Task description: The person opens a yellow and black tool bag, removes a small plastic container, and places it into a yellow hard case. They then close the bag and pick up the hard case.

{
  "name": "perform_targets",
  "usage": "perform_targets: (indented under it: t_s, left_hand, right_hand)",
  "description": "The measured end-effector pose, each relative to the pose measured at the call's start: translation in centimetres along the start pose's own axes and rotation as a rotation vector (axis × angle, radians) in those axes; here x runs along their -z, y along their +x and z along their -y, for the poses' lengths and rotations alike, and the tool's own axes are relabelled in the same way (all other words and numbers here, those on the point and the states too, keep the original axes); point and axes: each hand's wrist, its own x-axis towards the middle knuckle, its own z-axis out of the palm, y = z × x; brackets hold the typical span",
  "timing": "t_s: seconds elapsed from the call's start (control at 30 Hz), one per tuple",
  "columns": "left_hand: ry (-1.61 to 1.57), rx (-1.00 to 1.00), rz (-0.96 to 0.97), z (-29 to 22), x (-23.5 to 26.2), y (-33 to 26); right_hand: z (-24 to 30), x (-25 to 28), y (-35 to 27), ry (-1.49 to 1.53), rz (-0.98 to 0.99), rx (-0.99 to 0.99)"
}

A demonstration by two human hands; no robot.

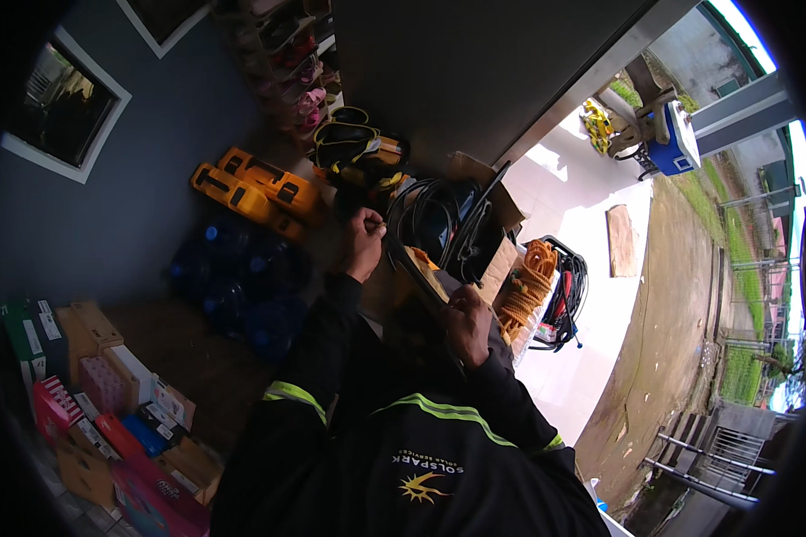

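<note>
My left hand (364, 245) is closed in a pinch, and what sits between its fingertips is too small and dark to name. To the right and nearer my body, my right hand (468, 324) is closed around the lower end of a dark strap-like strip (422, 279). The strip slants up toward my left hand; whether that hand touches it I cannot tell. Just beyond are coiled black cables (421, 210) over an open cardboard box (500, 259). A coil of orange rope (530, 282) lies right of my right hand.
Yellow-orange hard cases (258, 190) and large blue water bottles (242, 282) stand to the left. Several shoe boxes (121, 376) are stacked at lower left. A shoe rack (300, 80) is at the back. Outside the doorway are a blue cooler (672, 139) and a flat cardboard piece (621, 242).
</note>
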Motion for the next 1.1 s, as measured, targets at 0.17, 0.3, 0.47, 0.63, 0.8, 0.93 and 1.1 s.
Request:
perform_targets:
  t_s: [0.17,0.3,0.47,0.63,0.8,0.93,1.1]
  left_hand:
    - [-0.103,0.135,0.099,0.5,1.6,0.4]
    - [-0.059,0.196,0.121,-0.3,1.2,-0.5]
    - [-0.016,0.212,0.154,-0.1,-0.2,-1.4]
    - [0.309,-0.149,-0.088,-0.3,0.8,-0.6]
    - [0.711,-0.239,0.068,-4.5,0.5,-2.3]
    - [0.834,-0.732,0.351,-9.1,-3.0,-9.9]
    - [0.928,-1.084,1.159,-8.9,-7.5,-18.1]
  right_hand:
    - [-5.3,6.3,-6.3,-0.178,0.027,0.102]
    - [-9.0,10.6,-10.5,-0.033,0.087,-0.218]
    - [-11.5,11.8,-12.8,0.266,0.062,-0.389]
    - [-12.5,12.7,-14.7,0.267,-0.044,-0.327]
    - [-14.5,14.1,-16.3,0.237,-0.048,-0.357]
    - [-15.6,13.8,-17.6,0.213,-0.18,-0.269]
    - [-15.3,11.7,-17.6,0.22,-0.241,-0.165]
